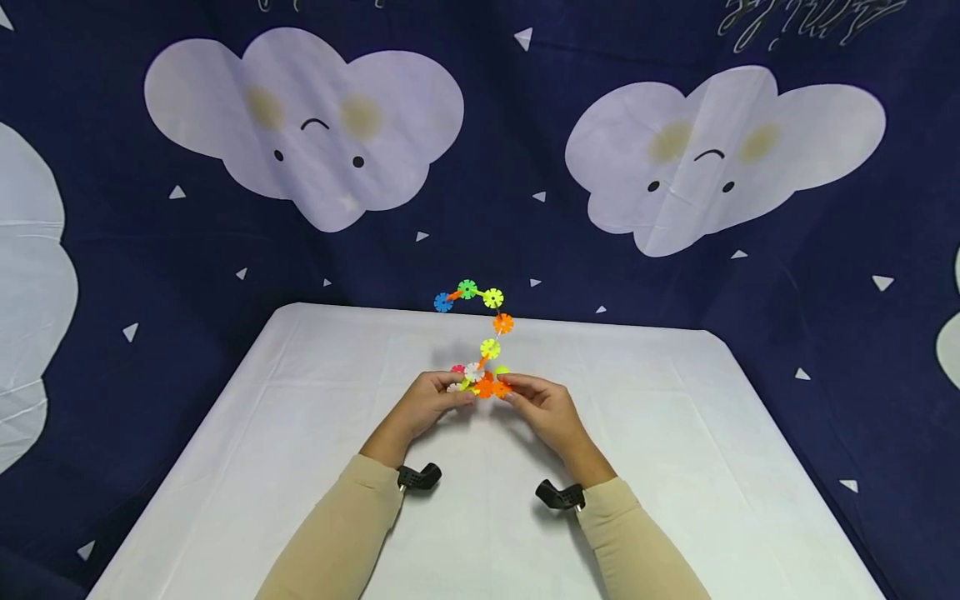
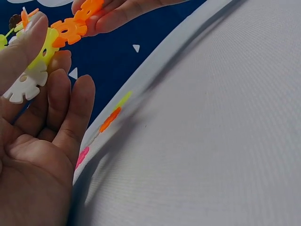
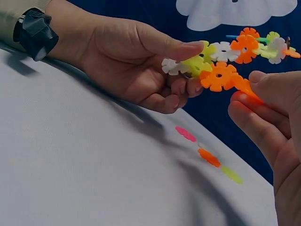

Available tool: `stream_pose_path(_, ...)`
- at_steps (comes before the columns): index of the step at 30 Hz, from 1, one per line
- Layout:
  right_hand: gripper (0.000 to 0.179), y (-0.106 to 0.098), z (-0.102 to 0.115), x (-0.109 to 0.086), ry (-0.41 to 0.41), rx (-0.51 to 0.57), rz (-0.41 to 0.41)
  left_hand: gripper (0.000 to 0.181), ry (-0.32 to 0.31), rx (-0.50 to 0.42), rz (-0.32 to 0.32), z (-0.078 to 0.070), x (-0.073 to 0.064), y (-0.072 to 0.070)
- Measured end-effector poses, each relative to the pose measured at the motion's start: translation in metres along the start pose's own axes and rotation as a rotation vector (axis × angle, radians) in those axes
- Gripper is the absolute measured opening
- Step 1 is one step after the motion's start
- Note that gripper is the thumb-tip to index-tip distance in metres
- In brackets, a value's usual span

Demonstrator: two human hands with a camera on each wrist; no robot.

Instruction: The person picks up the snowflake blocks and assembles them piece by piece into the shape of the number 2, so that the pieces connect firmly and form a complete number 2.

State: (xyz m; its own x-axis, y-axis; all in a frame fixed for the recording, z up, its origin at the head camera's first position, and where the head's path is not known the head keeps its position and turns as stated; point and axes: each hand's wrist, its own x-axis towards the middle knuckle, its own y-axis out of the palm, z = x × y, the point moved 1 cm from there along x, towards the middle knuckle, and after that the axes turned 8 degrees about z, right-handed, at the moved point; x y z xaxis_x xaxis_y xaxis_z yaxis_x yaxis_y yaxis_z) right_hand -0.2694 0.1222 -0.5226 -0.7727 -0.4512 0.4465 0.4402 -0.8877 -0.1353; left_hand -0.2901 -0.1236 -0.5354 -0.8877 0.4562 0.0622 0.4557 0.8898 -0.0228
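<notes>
A chain of plastic snowflake building discs is held between both hands above the table. My left hand (image 1: pixel 431 408) pinches a yellow disc (image 3: pixel 201 60) near the white disc (image 2: pixel 26 86) at one end. My right hand (image 1: pixel 551 417) pinches an orange disc (image 2: pixel 89 8) joined to another orange disc (image 3: pixel 219 76). In the head view the chain runs up and away through a yellow disc (image 1: pixel 490 348), an orange disc (image 1: pixel 503 323) and a green disc (image 1: pixel 467 289) to a blue disc (image 1: pixel 443 302). Fingers hide parts of the held discs.
Beyond the hands, a short row with a pink disc (image 3: pixel 186 134), an orange disc (image 3: pixel 209 157) and a yellow disc (image 3: pixel 232 174) lies on the white table (image 1: pixel 660 467). A dark blue cloth (image 1: pixel 495 150) with clouds hangs behind. Each wrist wears a black camera mount (image 1: pixel 559 495).
</notes>
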Motion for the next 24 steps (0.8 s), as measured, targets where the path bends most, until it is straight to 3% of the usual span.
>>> stream_pose_path(5, 0.031, 0.0002, 0.0, -0.0005, 0.013, -0.006, 0.029, 0.032, 0.004, -0.001, 0.023, 0.0013, 0.0005, -0.0007)
stream_pose_path(14, 0.032, 0.0032, 0.0013, -0.0006, 0.055, -0.045, -0.011, 0.035, -0.023, -0.025, 0.044, -0.0023, 0.0001, 0.0023)
stream_pose_path(24, 0.031, 0.0047, 0.0053, -0.0016, 0.125, -0.054, -0.048, 0.035, -0.005, 0.064, 0.036, -0.0015, -0.0001, 0.0019)
